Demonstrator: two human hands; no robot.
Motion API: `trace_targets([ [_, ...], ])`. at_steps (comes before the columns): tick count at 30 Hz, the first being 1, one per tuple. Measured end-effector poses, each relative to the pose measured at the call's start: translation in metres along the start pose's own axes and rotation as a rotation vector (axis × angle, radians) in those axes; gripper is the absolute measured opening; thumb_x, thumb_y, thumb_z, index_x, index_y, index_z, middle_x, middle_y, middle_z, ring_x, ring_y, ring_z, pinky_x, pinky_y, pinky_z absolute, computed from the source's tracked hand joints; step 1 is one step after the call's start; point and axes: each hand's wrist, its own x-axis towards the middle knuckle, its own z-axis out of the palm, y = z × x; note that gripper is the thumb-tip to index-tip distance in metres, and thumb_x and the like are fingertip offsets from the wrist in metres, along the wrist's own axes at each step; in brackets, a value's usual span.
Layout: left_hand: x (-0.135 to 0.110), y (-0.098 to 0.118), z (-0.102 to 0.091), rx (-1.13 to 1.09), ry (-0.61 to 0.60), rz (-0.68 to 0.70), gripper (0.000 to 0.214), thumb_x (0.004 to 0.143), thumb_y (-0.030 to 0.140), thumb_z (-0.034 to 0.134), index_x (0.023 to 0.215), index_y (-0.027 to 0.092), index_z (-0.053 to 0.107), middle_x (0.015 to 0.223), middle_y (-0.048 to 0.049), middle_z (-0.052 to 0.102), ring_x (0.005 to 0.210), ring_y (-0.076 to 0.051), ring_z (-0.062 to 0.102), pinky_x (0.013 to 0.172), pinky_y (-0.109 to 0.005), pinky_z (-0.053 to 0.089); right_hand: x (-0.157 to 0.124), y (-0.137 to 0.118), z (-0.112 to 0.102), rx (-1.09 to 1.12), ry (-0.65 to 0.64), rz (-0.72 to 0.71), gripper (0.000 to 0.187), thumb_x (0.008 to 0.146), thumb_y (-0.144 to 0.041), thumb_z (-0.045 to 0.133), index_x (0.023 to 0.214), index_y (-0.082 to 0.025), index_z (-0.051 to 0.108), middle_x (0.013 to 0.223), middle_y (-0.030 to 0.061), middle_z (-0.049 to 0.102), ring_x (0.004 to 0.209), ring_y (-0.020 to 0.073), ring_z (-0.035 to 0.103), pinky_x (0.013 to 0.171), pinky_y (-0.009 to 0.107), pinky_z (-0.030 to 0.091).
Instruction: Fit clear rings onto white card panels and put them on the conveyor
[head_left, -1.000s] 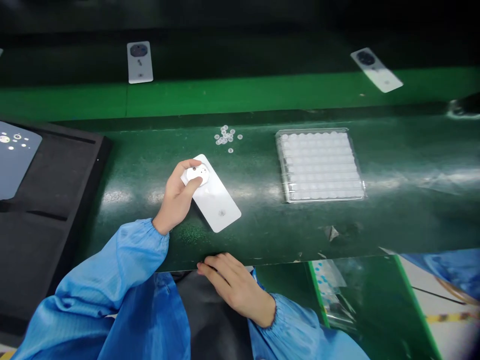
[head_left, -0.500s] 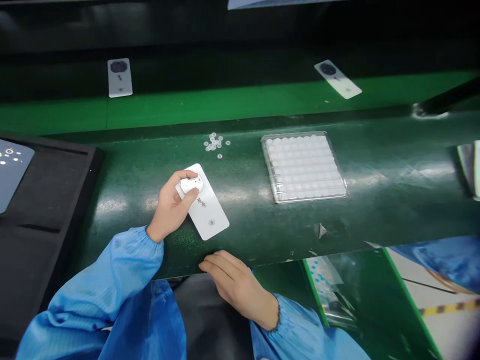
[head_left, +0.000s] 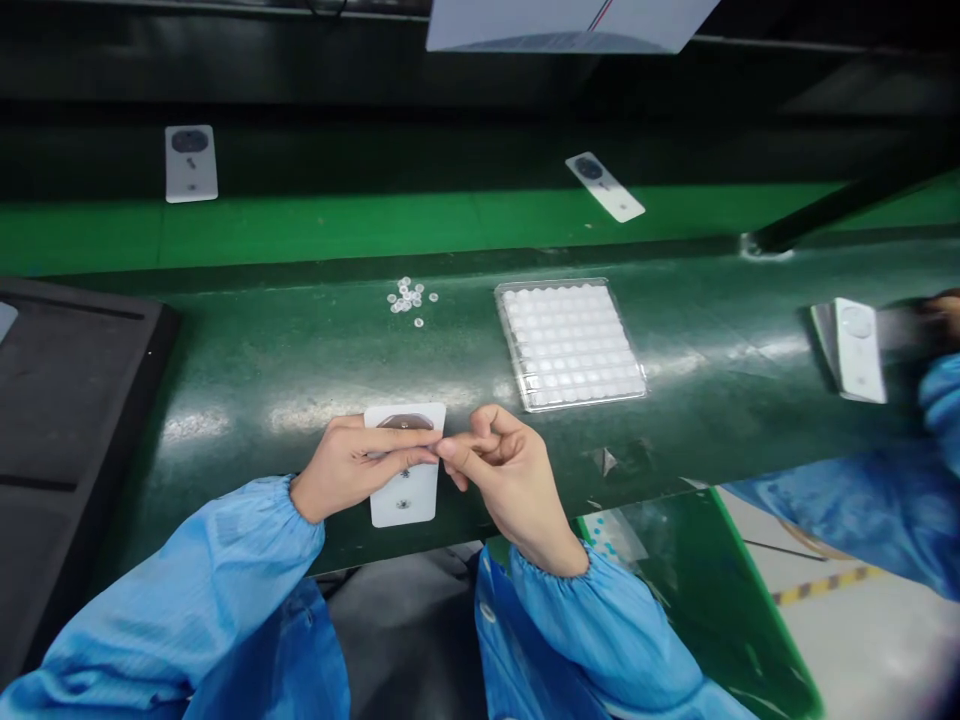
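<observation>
A black foam tray [head_left: 75,400] lies at the far left, beside the green workbench [head_left: 247,380]. On the bench, the person's left hand [head_left: 349,468] rests across a white rectangular card [head_left: 405,510], its fingers nearly straight and lying flat rather than curled around the card. A dark round patch shows at the card's top edge. Just right of it, the right hand [head_left: 510,480] pinches thumb and forefinger together, meeting the left fingertips; I can't tell whether they hold anything. Beyond the hands lie scattered clear rings [head_left: 406,298], then a clear blister tray [head_left: 570,345] of white round pieces. Two more white cards [head_left: 191,163] sit farther back. At far right, a co-worker's blue sleeve [head_left: 941,400] is near a tilted white card [head_left: 851,350].
</observation>
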Motion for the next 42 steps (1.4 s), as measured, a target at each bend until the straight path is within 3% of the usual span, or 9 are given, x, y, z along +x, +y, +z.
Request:
trace_targets([
  [4,0.002,0.003,-0.001,-0.052,0.040,-0.039,0.015,0.087,0.026,0.079,0.102,0.026,0.084,0.095,-0.0023,0.082,0.080,-0.018,0.079,0.073,-0.023,0.062,-0.003,-0.004,0.000,-0.065,-0.012,-0.018,0.033,0.079,-0.042,0.086,0.092,-0.020,0.064,0.067,0.0017,0.074,0.054,0.0159,0.065,0.044,0.024,0.051],
  [8,0.004,0.007,-0.002,-0.100,0.091,-0.050,0.012,0.084,0.025,0.082,0.095,0.024,0.084,0.096,-0.0018,0.082,0.086,-0.019,0.079,0.082,-0.024,0.063,-0.005,-0.012,0.002,-0.244,-0.074,-0.046,0.027,0.086,-0.043,0.079,0.085,-0.016,0.075,0.058,0.0008,0.067,0.042,0.0112,0.055,0.038,0.022,0.045],
  [16,0.007,0.007,-0.001,-0.121,0.104,-0.013,0.015,0.078,0.020,0.087,0.092,0.020,0.084,0.092,-0.0031,0.082,0.082,-0.017,0.079,0.078,-0.020,0.062,-0.001,-0.019,0.005,-0.302,-0.123,-0.043,0.028,0.085,-0.043,0.079,0.079,-0.016,0.072,0.053,-0.0023,0.058,0.040,0.0093,0.049,0.038,0.021,0.041],
  [25,0.008,0.012,-0.004,-0.171,0.000,-0.100,0.005,0.085,0.017,0.076,0.088,0.016,0.081,0.087,-0.0040,0.081,0.076,-0.014,0.076,0.069,-0.019,0.058,-0.003,-0.017,0.001,-0.462,-0.156,-0.292,0.011,0.093,-0.024,0.068,0.085,-0.018,0.073,0.076,0.0024,0.066,0.063,0.0117,0.060,0.053,0.021,0.050],
  [32,0.010,0.013,-0.004,-0.148,0.005,-0.098,0.007,0.083,0.012,0.073,0.087,0.014,0.079,0.084,-0.0038,0.080,0.075,-0.014,0.075,0.070,-0.019,0.058,-0.002,-0.013,0.001,-0.477,-0.146,-0.281,0.011,0.095,-0.025,0.068,0.086,-0.019,0.072,0.074,0.0011,0.066,0.056,0.0103,0.056,0.046,0.020,0.047],
  [38,0.007,0.009,-0.003,-0.015,0.055,-0.024,0.010,0.082,0.016,0.079,0.092,0.017,0.081,0.089,-0.0024,0.082,0.078,-0.014,0.078,0.073,-0.018,0.058,0.000,-0.014,-0.001,-0.720,-0.083,-0.576,0.008,0.093,-0.021,0.067,0.090,-0.021,0.074,0.076,0.0040,0.070,0.064,0.0149,0.063,0.059,0.027,0.054],
  [40,0.006,0.006,-0.003,0.009,0.080,0.021,0.008,0.084,0.019,0.080,0.092,0.018,0.082,0.089,-0.0019,0.082,0.078,-0.015,0.079,0.072,-0.018,0.059,0.000,-0.015,-0.002,-0.673,-0.079,-0.482,0.014,0.095,-0.027,0.066,0.086,-0.020,0.074,0.072,0.0039,0.069,0.057,0.0141,0.061,0.054,0.026,0.052],
  [42,0.004,0.004,-0.003,0.035,0.096,0.068,0.008,0.087,0.020,0.078,0.094,0.020,0.083,0.090,-0.0013,0.083,0.077,-0.015,0.079,0.069,-0.018,0.060,0.001,-0.016,-0.003,-0.543,-0.100,-0.262,0.027,0.097,-0.037,0.065,0.079,-0.018,0.072,0.064,0.0025,0.066,0.048,0.0118,0.057,0.045,0.024,0.047],
])
